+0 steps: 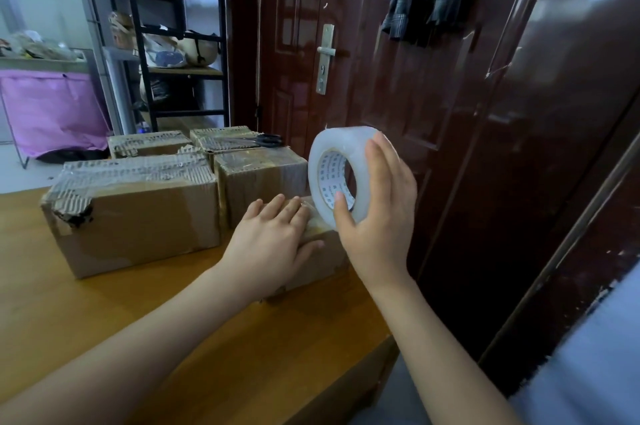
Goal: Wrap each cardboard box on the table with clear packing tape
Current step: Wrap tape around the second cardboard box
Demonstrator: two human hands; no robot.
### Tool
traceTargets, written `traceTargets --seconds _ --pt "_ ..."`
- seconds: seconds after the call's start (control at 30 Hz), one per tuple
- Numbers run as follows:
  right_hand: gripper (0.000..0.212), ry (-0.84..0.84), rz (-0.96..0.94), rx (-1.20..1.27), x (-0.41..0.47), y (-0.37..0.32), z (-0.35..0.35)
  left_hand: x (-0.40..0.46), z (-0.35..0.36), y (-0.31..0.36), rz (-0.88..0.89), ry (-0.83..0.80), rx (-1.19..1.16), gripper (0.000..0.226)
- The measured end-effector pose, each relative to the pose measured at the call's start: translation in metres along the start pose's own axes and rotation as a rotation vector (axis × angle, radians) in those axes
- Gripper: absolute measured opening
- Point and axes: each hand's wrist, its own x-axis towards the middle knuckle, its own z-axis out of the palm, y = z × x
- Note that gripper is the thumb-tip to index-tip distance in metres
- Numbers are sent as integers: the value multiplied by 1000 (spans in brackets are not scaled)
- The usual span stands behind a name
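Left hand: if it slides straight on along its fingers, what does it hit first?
Most likely the tape roll in the right hand. The left hand lies flat on the small box, fingers pointing up and right at the roll's lower edge. Depth is unclear; it might pass behind.

- Cardboard boxes: five on the worktop (104, 314). Large box (135, 213) near left; small box (322, 251) near right, under the hands; mid box (259, 179) behind it; two far boxes, far-left box (149, 144) and far-right box (225, 139).
- Tape rolls: one, clear tape roll (341, 175), right of the boxes.
- Scissors: one pair, scissors (266, 140), on the far-right box.
- Hands: two, left hand (270, 244) and right hand (377, 213).
- Worktops: one.
- Doors: one dark door (398, 78), far right.
- Shelf racks: one black shelf rack (176, 37), far left.
- Pink bins: one pink cloth bin (52, 109), far left.
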Motion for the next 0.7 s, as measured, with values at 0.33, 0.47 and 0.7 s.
traceTargets --seconds 0.33,0.47,0.7 --pt "78 -192 11 -60 13 -3 -20 0 -4 -1 25 -4 24 68" --pt "77 -320 14 -95 25 -11 -47 -1 -6 1 18 -24 1 74" --pt "76 -897 92 -234 1 -14 -109 3 -4 1 -60 -25 -61 74"
